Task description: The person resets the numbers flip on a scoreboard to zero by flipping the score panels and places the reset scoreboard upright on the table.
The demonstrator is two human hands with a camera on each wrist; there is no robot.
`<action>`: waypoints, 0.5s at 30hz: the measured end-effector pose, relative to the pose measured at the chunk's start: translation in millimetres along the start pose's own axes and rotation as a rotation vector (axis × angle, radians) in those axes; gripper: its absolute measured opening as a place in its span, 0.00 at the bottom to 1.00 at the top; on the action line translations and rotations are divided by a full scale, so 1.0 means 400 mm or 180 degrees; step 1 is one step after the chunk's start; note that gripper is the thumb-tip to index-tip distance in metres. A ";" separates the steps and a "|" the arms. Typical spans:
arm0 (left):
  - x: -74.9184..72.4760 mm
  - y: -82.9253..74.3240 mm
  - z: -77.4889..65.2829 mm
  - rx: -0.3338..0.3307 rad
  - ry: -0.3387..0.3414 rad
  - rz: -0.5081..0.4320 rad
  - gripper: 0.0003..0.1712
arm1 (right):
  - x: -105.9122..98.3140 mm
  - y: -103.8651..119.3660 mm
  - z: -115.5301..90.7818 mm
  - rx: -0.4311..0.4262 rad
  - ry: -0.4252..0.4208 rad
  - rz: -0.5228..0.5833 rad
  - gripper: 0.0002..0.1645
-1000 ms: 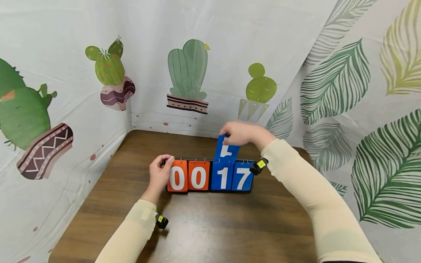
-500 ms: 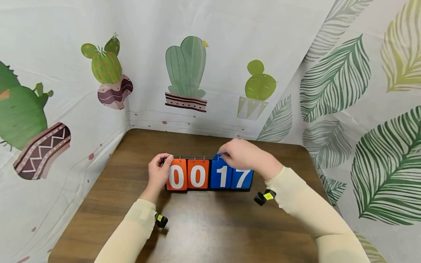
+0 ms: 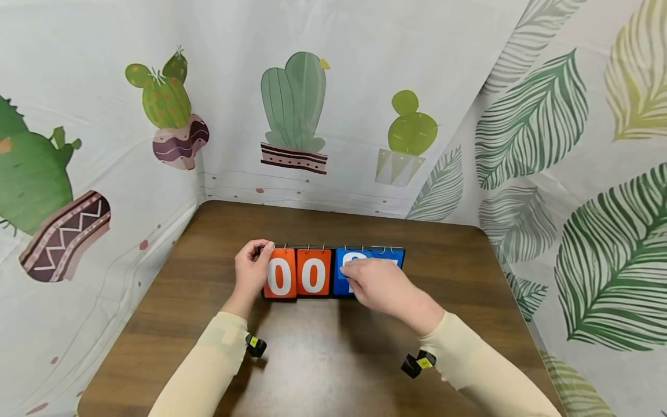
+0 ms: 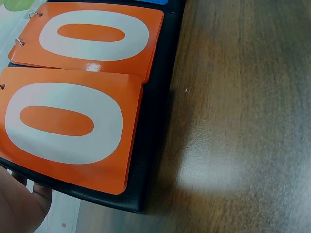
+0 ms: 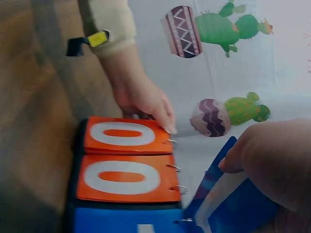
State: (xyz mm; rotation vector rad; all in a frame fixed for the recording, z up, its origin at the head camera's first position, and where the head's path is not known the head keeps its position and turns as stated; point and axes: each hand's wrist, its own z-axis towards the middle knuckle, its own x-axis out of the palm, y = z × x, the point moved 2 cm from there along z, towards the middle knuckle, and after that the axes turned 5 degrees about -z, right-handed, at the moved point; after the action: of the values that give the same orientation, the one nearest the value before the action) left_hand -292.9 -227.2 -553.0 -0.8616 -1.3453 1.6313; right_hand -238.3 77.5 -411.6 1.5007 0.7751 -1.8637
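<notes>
A tabletop flip scoreboard (image 3: 331, 297) with ringed number cards stands on the table. Its two orange cards (image 4: 63, 124) both read 0. My left hand (image 3: 252, 272) grips the scoreboard's left end, thumb at the front top corner. In the head view my right hand (image 3: 383, 286) is in front of the blue half, fingertips at the left blue card (image 3: 341, 259); a rounded white digit top shows above them. Pinched in the right wrist view, a blue card (image 5: 245, 206) is swung off the board. The hand hides most of the rightmost blue card (image 3: 397, 255).
The wooden table (image 3: 307, 359) extends in front of and behind the scoreboard. A white curtain (image 3: 229, 116) printed with cacti hangs behind it, and a leaf-patterned curtain (image 3: 542, 231) hangs at right. A black wrist camera (image 3: 255, 346) sits on the left sleeve, another (image 3: 418, 364) on the right.
My right hand has brought the raised blue card over the top rings and down across the front. The 1 and 7 are now largely covered. My left hand keeps its grip.
</notes>
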 end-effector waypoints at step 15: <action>-0.002 0.012 0.002 0.0154 0.0003 -0.0050 0.13 | 0.147 0.039 -0.050 0.0139 -0.0020 0.0097 0.16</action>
State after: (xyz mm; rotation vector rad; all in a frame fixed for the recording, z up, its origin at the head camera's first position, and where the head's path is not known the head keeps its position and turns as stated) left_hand -294.3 -228.5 -557.8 -0.8213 -1.3034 1.6445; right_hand -223.7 76.8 -474.1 1.5247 0.7089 -1.8730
